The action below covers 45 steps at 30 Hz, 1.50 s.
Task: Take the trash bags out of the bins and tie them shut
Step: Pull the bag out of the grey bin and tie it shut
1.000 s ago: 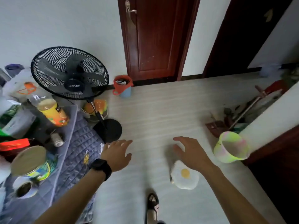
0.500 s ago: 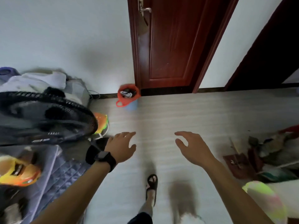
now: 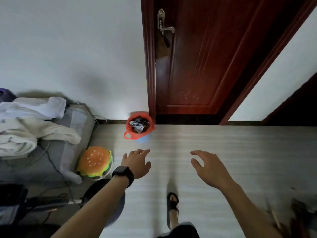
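Note:
A small light-blue bin (image 3: 143, 139) stands on the floor against the wall, just left of the dark red door. An orange trash bag (image 3: 129, 133) lines it, its rim and handles folded over the bin's edge, with crumpled paper and dark scraps inside. My left hand (image 3: 137, 163), a black watch on its wrist, is held out with fingers spread a short way in front of the bin, holding nothing. My right hand (image 3: 208, 169) is out to the right, fingers apart and empty.
The closed red door (image 3: 202, 66) with a metal handle rises behind the bin. A grey mattress (image 3: 56, 152) with white cloth and a burger-shaped cushion (image 3: 94, 161) lie at the left. A fan's base and pole sit low left. My sandalled foot (image 3: 172, 202) is on the pale floor.
The view has moved forward toward the bin, which is now larger and nearer. The fan has slid down out of the frame. Both hands stay out in front, empty.

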### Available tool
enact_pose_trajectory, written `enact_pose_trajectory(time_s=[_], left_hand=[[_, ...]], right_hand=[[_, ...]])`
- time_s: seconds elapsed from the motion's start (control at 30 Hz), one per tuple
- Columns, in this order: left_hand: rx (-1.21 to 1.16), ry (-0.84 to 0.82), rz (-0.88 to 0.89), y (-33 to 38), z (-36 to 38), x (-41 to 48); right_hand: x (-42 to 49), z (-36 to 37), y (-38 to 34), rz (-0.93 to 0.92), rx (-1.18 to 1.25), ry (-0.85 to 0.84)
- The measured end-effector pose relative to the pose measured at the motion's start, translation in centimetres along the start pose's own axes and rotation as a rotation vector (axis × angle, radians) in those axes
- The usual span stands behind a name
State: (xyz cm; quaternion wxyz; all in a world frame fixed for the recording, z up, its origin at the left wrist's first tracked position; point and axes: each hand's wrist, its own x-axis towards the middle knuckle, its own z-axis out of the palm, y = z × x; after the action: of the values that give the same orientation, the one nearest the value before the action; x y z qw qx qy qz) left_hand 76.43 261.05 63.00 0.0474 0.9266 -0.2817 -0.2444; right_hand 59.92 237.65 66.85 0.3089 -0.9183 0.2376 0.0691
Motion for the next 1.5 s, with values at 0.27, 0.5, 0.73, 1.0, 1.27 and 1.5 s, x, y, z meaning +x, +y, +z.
enact_pose_trajectory(time_s=[0.27,0.5,0.73,1.0,1.27,1.5], left_hand=[[-0.016,0.0,-0.183,-5.8,-6.0,13.5],[-0.01,0.033,-0.317,-12.4,-13.0,21.1],[0.033,-0.007,-0.226,-19.9,-19.0,33.2],[0.091,-0.136,-0.043,-26.2,-25.1,45.5],[0.132,-0.283,0.032,-26.6,-26.0,52.8],[0.151,-0.36,0.042,-26.2,-24.7,56.9]], right_hand=[[20.4,-2.3,-2.2,-0.086,-0.008,-0.108],[34.7,-2.1,-9.2,-0.157,-0.056,-0.215],[45.8,0.6,-15.6,-0.117,-0.036,-0.181],[53.2,3.6,-20.5,0.09,0.049,-0.15],[57.7,6.4,-18.8,0.262,0.088,-0.223],[61.1,8.8,-16.3,0.356,0.155,-0.231]])
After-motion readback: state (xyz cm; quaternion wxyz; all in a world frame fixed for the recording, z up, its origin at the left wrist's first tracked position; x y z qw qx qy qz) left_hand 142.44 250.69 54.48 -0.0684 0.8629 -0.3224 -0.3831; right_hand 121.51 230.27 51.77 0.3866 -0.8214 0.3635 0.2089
